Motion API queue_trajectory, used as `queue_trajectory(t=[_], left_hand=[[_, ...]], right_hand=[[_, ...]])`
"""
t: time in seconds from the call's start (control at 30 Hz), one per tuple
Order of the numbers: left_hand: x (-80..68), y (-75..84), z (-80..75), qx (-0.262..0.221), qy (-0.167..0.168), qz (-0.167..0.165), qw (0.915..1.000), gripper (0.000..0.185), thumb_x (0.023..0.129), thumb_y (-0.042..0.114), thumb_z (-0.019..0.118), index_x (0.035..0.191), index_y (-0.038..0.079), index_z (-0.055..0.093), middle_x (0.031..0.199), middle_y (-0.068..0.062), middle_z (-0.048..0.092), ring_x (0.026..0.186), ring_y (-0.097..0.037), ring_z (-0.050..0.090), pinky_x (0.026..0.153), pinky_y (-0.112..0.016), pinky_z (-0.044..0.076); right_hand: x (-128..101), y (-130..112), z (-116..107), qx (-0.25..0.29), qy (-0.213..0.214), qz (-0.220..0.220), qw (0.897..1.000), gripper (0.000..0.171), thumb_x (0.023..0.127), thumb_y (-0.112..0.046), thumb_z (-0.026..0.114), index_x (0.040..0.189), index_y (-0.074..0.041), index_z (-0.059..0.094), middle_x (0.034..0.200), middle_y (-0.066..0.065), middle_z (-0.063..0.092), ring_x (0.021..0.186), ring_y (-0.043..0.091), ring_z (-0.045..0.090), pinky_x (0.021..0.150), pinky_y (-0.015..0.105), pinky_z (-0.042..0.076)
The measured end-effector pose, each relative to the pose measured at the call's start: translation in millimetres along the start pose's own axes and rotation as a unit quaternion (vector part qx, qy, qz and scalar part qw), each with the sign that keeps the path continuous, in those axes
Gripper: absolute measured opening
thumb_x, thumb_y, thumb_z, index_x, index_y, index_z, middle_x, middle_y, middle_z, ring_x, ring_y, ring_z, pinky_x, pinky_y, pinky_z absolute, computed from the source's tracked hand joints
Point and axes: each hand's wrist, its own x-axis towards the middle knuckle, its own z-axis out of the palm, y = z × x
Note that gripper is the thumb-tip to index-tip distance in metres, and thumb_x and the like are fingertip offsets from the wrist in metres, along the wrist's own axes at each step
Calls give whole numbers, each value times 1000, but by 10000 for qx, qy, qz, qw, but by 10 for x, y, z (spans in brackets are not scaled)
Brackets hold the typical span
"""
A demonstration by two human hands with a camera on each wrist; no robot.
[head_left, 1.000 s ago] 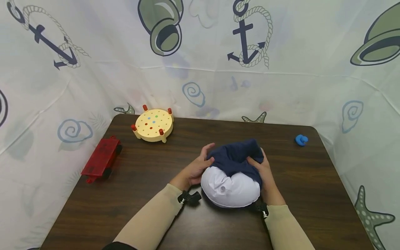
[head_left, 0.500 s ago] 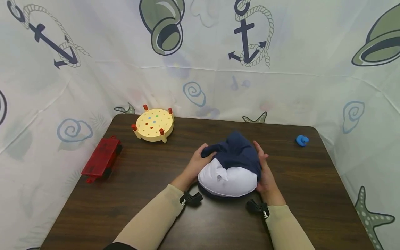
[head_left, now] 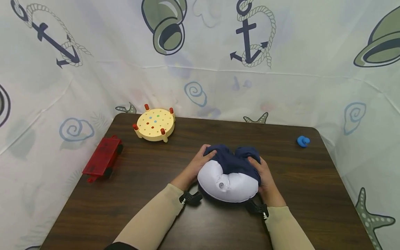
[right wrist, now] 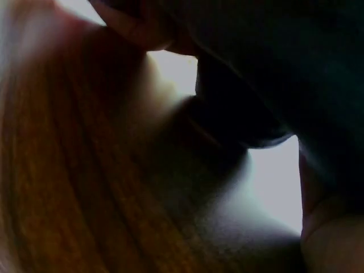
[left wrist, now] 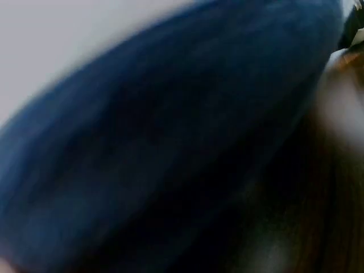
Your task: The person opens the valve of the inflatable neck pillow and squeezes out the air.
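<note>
Near the middle of the table, an inflatable U-shaped neck pillow [head_left: 234,165] is held between both hands in the head view. Its upper side is navy fabric, and the near part is puffy and white with a small round clear valve [head_left: 221,185]. The left hand [head_left: 197,166] grips the left arm of the U, thumb on top. On the other side, the right hand [head_left: 265,175] holds the right arm, its thumb pressing into the fabric. Blurred navy fabric [left wrist: 165,125] fills much of the left wrist view. Dark fabric [right wrist: 267,68] and part of the right hand [right wrist: 335,244] show in the right wrist view.
On the dark wooden table [head_left: 175,225], a red toy wagon [head_left: 103,156] lies at the left edge. A round yellow toy [head_left: 155,123] with red-tipped pegs stands at the back left. A small blue object [head_left: 303,141] sits at the back right. A patterned curtain [head_left: 206,41] surrounds the table.
Half a second ago the right hand's fingers were straight beside the pillow; now they grip its right arm. The pillow's navy arms have shifted from one raised fold to two side-by-side lobes.
</note>
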Motion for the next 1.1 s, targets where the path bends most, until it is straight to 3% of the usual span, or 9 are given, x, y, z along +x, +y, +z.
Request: queue_trajectory(t=[0.13,0.23,0.4,0.5,0.63,0.73,0.9,1.0,1.1], left_hand=[[-11,17,-4,274,-7,35,9996,50,108,24,69,154,8,56,155,-17,60,140,-30,58,121,-42,44],[-31,7,9,288,-37,58,9996,53,104,28,75,150,5,60,146,-15,68,131,-24,65,115,-36,50],[-71,-8,20,-409,-731,104,9964,35,104,17,75,134,9,58,130,-2,68,118,-15,66,99,-30,57],[-88,-11,17,-767,-967,34,9923,31,101,11,77,127,13,60,128,1,68,117,-16,68,97,-32,60],[-90,-5,6,-930,-516,51,9943,29,97,13,82,121,19,69,123,5,73,113,-14,71,93,-30,61],[-76,-9,4,-791,-250,241,9963,23,97,14,83,113,16,66,114,3,72,106,-16,69,90,-29,59],[-76,0,19,-46,-378,269,9989,41,102,20,78,140,20,63,136,-2,70,126,-20,65,105,-35,54],[-66,10,15,184,-165,160,9996,54,104,25,76,155,20,58,151,-8,66,138,-24,61,116,-41,49],[-40,27,2,248,216,142,9994,50,105,27,75,151,12,62,148,-13,68,135,-26,64,117,-44,49]], right_hand=[[-10,12,-18,131,-208,-158,9996,17,110,-20,60,124,-22,69,114,-6,75,104,10,71,92,26,61],[-22,-15,-51,14,-313,-244,9992,28,109,-20,61,137,-23,62,125,-6,70,113,11,67,98,26,58],[-20,-75,-84,-317,-756,-218,9964,57,109,-17,59,163,-22,42,146,-3,58,129,14,59,108,27,52],[-17,-87,-78,-286,-858,-11,9959,48,108,-13,59,156,-20,54,142,-4,65,126,14,62,107,27,53],[-29,-106,-56,-19,-753,54,9971,32,109,-14,58,140,-20,63,134,-4,71,122,14,66,105,28,56],[-42,-130,-44,32,-814,52,9967,42,111,-17,56,152,-20,55,143,-2,67,128,17,63,107,29,55],[-47,-142,-22,-294,-518,184,9981,51,109,-14,60,157,-22,47,142,-3,61,126,16,59,106,28,54],[-31,-121,-5,-489,-72,174,9986,44,108,-15,62,150,-21,52,135,-4,65,123,14,62,104,27,55],[-17,-93,6,-467,384,169,9980,36,108,-20,65,143,-20,55,126,-6,70,116,12,68,99,26,58]])
